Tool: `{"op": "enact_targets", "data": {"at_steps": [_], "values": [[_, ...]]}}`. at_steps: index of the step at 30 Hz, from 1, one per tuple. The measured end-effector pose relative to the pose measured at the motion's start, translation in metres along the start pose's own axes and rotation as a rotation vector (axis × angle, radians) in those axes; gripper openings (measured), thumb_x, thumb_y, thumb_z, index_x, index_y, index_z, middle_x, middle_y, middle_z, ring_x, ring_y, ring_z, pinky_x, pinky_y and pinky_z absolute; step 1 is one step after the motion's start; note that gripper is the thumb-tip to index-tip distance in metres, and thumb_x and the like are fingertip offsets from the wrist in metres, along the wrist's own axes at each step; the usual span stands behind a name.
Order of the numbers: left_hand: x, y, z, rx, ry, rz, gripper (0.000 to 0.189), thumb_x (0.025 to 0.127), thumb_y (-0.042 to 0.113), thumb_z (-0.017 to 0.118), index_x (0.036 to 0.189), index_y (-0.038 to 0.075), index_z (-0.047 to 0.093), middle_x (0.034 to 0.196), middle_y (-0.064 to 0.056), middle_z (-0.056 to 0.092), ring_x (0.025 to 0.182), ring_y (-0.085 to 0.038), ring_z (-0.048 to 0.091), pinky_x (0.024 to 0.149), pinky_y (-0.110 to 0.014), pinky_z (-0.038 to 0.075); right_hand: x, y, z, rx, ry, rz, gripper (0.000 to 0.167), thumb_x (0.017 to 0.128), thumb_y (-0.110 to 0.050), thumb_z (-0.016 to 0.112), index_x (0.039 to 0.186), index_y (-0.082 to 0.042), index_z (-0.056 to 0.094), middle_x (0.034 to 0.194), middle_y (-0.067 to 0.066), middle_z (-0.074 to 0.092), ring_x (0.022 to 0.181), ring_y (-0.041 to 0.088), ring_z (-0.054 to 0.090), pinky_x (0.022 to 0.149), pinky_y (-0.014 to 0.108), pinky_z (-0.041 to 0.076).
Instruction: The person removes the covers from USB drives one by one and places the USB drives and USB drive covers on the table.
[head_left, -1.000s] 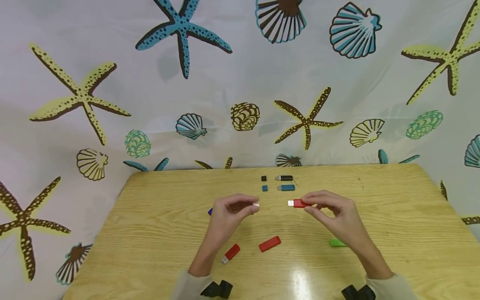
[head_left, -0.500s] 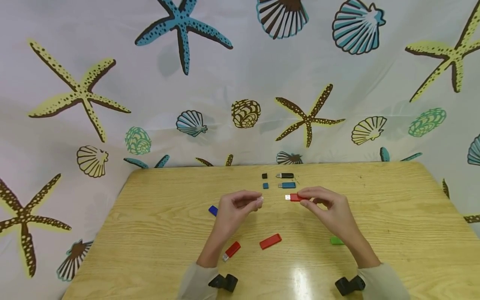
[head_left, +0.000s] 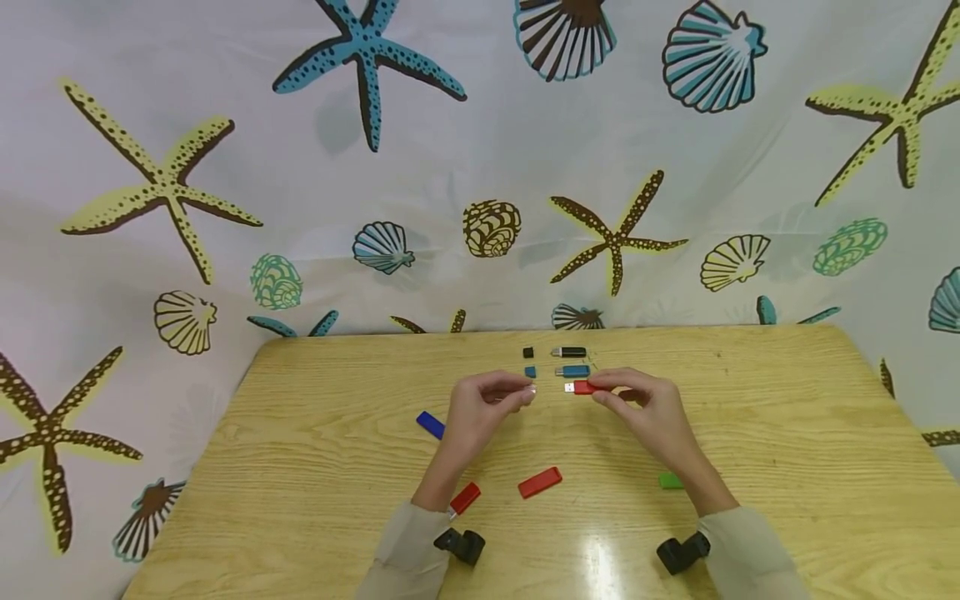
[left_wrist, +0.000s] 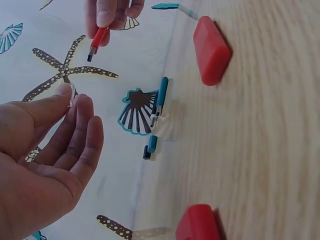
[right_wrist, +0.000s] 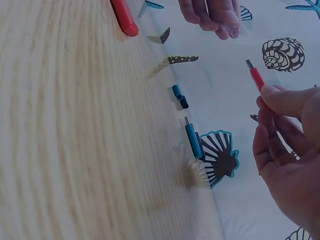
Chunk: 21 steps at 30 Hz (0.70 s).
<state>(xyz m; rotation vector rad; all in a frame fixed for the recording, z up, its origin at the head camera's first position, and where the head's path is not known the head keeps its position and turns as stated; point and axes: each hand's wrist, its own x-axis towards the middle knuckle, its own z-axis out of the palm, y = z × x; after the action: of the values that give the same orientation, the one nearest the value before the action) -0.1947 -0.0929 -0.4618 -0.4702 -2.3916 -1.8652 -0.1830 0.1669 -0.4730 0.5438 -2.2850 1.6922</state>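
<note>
Right hand (head_left: 645, 408) pinches red USB stick (head_left: 579, 387), left hand (head_left: 483, 408) pinches clear cap (left_wrist: 71, 96); best align squarely before pressing.

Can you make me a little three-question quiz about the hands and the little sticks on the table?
1. True or false: the right hand holds a green stick.
2. Which caps lie in the far row beside the black stick and the blue stick? A) two red caps B) a black cap and a blue cap C) none
3. Fill in: the left hand pinches a small pale ____ between thumb and fingers.

Key:
1. False. It pinches a red stick with its metal plug bare.
2. B.
3. Cap, as far as can be told; it is tiny and whitish.
</note>
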Motion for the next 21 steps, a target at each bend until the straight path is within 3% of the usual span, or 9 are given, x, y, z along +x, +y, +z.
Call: {"op": "enact_targets", "data": {"at_steps": [7,14,21], "values": [[0.008,-0.009,0.002,0.045,0.014,0.004,0.014,0.092,0.013,0.079,0.104,0.005,0.081,0.101,-0.009,0.077,0.088,-0.025,0.072,0.073,-0.030,0.061,0.007,0.008,0.006,-0.008,0.009,0.084,0.018,0.094,-0.008,0.076,0.111,-0.004,0.079,0.115,0.011,0.075,0.110,0.030,0.068,0.082,0.025,0.058],[0.014,-0.017,0.005,0.096,0.016,-0.029,0.015,0.091,0.012,0.080,0.103,0.003,0.081,0.101,-0.007,0.077,0.091,-0.022,0.072,0.082,-0.034,0.060,0.012,0.016,0.009,-0.030,0.025,0.151,0.018,0.094,-0.009,0.076,0.111,-0.006,0.080,0.113,0.010,0.076,0.109,0.028,0.069,0.080,0.020,0.056],[0.019,-0.024,0.010,0.152,0.024,-0.070,0.013,0.092,0.010,0.079,0.103,0.003,0.081,0.099,-0.008,0.077,0.089,-0.020,0.072,0.081,-0.036,0.059,0.014,0.023,0.013,-0.059,0.030,0.222,0.018,0.094,-0.011,0.076,0.111,-0.007,0.081,0.113,0.010,0.076,0.111,0.026,0.068,0.080,0.021,0.055]]}}
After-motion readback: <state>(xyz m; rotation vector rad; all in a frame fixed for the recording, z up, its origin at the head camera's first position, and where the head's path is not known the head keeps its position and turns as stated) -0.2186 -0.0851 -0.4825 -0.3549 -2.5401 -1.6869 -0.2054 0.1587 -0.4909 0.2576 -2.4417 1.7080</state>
